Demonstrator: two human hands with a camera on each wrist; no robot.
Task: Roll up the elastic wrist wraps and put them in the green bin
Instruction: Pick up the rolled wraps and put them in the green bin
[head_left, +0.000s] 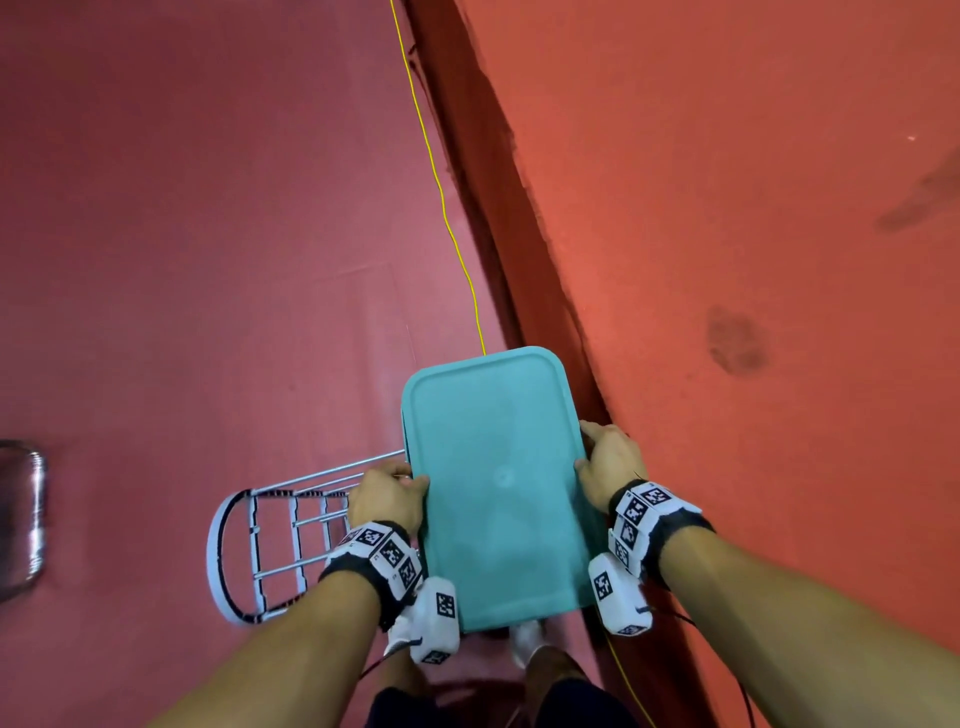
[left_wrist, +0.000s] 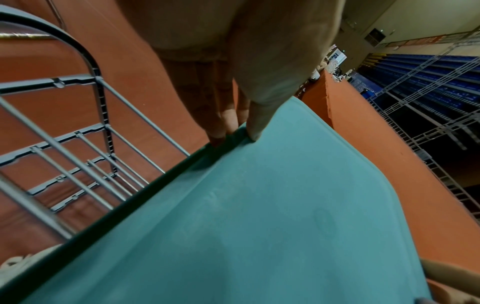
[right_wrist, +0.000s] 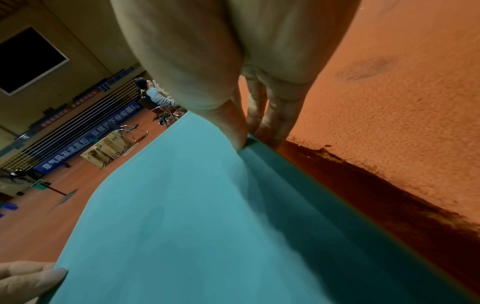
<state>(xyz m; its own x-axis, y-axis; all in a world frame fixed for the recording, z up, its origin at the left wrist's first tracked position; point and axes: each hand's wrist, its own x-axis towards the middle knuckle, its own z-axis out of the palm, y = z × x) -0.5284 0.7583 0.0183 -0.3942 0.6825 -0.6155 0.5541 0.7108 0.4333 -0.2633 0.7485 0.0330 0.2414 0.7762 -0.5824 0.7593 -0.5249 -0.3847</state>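
Note:
The green bin's flat lid faces up between my forearms, held above the floor. It hides the bin's inside, and only a sliver of the bin's rim shows beneath it. My left hand grips the lid's left edge; in the left wrist view the thumb lies on the lid and the fingers curl under its rim. My right hand grips the right edge the same way, thumb on the lid, fingers below. No wrist wraps are in view.
A grey wire rack lies on the red floor just left of the bin. A yellow cable runs along a dark red strip to the bin's far end. A shiny metal object sits at the left edge. My feet are below the bin.

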